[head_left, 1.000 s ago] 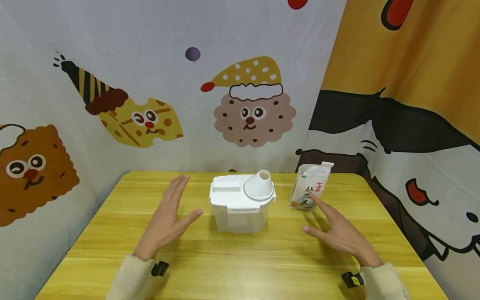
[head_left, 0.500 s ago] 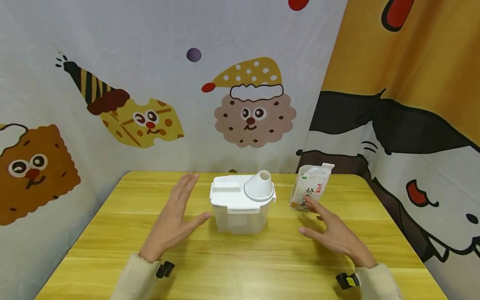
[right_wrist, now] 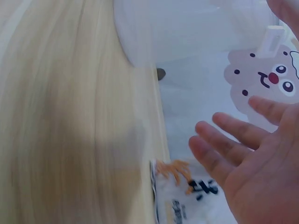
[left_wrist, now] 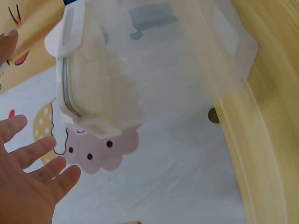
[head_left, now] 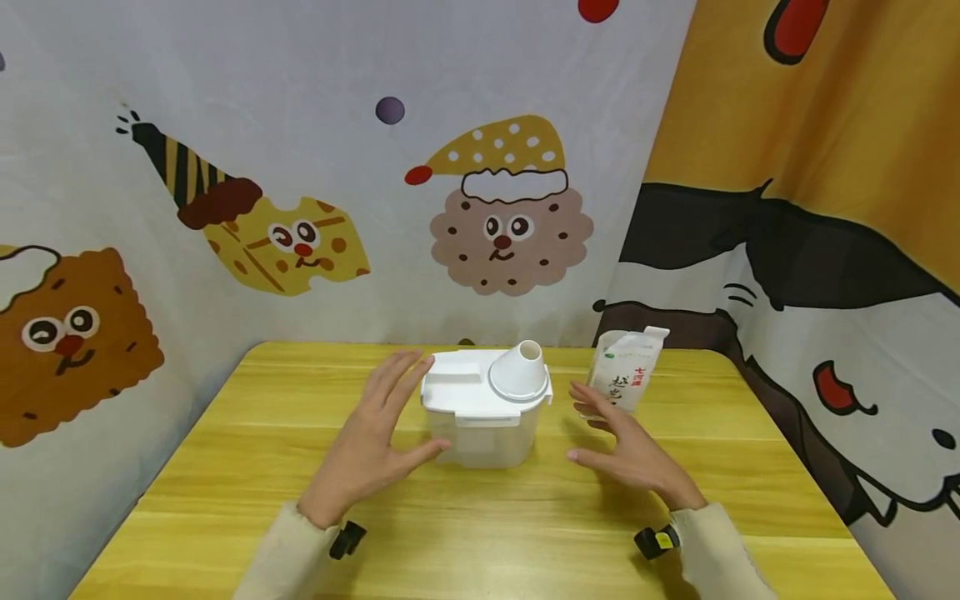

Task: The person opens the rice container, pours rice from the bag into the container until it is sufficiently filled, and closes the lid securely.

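Observation:
A translucent storage container [head_left: 487,440] stands upright in the middle of the table, with a white lid [head_left: 450,375] and a cone-shaped white spout [head_left: 520,371] on its right half. My left hand [head_left: 375,437] is at the container's left side, fingers spread, the thumb tip overlapping its wall in the head view. In the left wrist view the left fingers [left_wrist: 51,184] hold nothing. On the other side, my right hand [head_left: 633,454] hovers with fingers extended, between the container and a white printed bag [head_left: 626,367]. It covers the bag's lower part in the head view.
The yellow wood-grain table [head_left: 480,533] reaches back to a cloth backdrop [head_left: 300,83] printed with cartoon figures. The bag stands upright to the right of the container, near the table's back edge.
Both hands have moved inward, the left one rightward to the container's side and the right one leftward, away from the bag's front. Container and bag stay in place.

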Demonstrator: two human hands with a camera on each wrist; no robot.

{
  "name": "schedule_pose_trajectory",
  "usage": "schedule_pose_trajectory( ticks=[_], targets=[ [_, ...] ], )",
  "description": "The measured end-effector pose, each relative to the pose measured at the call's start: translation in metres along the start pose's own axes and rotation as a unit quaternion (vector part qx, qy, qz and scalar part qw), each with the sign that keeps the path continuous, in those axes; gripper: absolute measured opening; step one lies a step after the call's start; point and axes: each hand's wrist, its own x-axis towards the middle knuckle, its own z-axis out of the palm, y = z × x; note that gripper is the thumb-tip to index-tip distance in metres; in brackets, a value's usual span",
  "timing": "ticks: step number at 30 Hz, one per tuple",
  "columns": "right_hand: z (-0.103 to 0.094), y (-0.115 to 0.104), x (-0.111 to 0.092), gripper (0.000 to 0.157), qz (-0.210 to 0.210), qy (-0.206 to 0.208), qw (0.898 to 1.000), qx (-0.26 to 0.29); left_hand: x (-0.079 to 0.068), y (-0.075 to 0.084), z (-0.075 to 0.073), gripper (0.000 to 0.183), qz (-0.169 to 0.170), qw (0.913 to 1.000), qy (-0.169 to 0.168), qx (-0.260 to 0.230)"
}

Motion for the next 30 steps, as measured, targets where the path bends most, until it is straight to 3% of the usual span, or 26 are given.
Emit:
schedule_pose_trajectory(
  ticks=[13,20,25,30],
  targets=[
    [0.024,0.003,0.031,0.096,-0.063,0.010,0.993,0.096,0.007,0.018,0.007,0.087,0.082,0.9958,0.039,-0.002],
    [0.034,-0.003,0.041,0.097,-0.050,0.019,0.991,0.122,0.010,0.023,0.011,0.081,0.124,0.9912,0.048,0.004],
    [0.039,-0.007,0.047,0.098,-0.021,0.027,0.990,0.135,0.014,0.027,0.016,0.071,0.130,0.9907,0.034,0.016],
    [0.046,-0.004,0.053,0.098,-0.024,0.023,0.988,0.149,0.016,0.031,0.022,0.060,0.136,0.9897,0.032,0.032]
  ],
)
